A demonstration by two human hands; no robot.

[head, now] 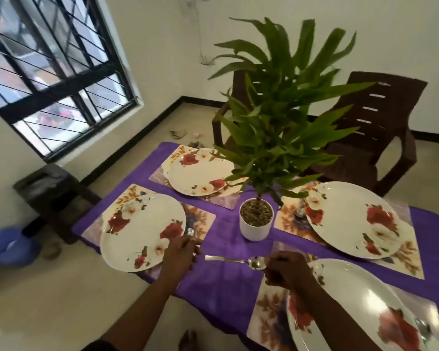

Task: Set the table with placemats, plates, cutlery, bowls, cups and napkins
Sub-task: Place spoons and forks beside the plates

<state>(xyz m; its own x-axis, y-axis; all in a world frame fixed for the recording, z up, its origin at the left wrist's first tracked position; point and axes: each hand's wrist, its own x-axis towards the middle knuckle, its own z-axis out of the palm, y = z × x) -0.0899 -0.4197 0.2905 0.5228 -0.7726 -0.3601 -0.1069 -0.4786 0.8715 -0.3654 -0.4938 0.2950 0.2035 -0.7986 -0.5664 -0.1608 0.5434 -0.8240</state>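
Four floral plates [350,219] on four placemats [203,219] around one potted plant [256,219], left hand [180,252] pinching one spoon [190,232] at the table's [223,279] near-left plate, right hand [287,269] gripping another spoon [238,261].

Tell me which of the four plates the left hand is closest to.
The near-left plate: the left hand, holding a spoon, is at its right rim.
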